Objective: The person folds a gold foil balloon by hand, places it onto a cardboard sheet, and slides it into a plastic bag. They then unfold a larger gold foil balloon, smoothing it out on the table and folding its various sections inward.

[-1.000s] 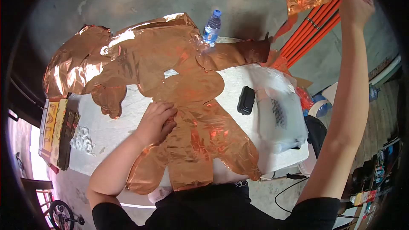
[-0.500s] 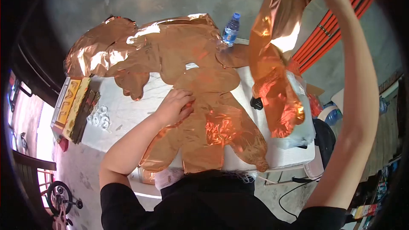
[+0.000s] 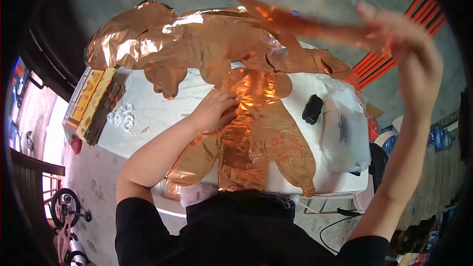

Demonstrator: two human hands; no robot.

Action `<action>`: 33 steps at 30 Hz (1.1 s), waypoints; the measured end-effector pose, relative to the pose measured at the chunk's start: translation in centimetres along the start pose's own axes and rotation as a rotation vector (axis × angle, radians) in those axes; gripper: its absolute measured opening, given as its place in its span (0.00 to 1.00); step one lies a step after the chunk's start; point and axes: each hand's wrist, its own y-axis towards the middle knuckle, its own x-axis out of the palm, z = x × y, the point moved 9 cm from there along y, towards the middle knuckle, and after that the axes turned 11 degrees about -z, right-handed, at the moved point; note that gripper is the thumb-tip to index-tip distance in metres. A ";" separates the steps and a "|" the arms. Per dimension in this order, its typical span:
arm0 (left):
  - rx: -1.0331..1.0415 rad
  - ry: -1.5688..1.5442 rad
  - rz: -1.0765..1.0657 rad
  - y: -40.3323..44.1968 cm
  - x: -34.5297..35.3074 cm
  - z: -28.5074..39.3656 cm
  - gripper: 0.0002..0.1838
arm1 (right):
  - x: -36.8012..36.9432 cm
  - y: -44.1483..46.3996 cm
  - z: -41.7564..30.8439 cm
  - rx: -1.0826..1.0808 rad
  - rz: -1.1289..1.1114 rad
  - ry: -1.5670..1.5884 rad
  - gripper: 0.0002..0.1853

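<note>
Large copper-coloured foil balloons (image 3: 290, 140), flat and uninflated, overlap on the white table and past its far edge. My left hand (image 3: 215, 111) rests on the middle of the nearest one, fingers curled and closed on the crinkled foil. At the upper right, my right hand (image 3: 401, 34) is raised above the table and smeared by motion. A blurred strip of copper foil (image 3: 315, 27) stretches from beside that hand leftward over the far foil. Whether the right fingers grip this strip cannot be made out.
A black object (image 3: 312, 109) and clear plastic packaging (image 3: 345, 133) lie on the table's right. At left are a yellow box (image 3: 88, 96) and white ribbon rolls (image 3: 123, 117). Behind the foil, a bottle's blue cap (image 3: 295, 13) shows. Orange-red bars (image 3: 377, 64) stand at upper right.
The long foil piece that my right hand held up on the right has swung leftward over the far foil. The black object is now uncovered. My left hand stays on the foil.
</note>
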 end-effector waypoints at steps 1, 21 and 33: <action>0.022 0.023 0.027 0.1 -0.3 0.1 0.17 | 3.8 -0.2 -3.7 -0.110 -0.102 -0.020 0.11; -0.017 -0.024 -0.031 0.3 -0.2 0.0 0.21 | 22.2 -14.6 -7.1 0.099 -0.664 0.350 0.23; 0.010 0.022 -0.018 0.5 -0.3 0.2 0.22 | 25.5 -14.3 2.6 0.471 -0.468 0.053 0.30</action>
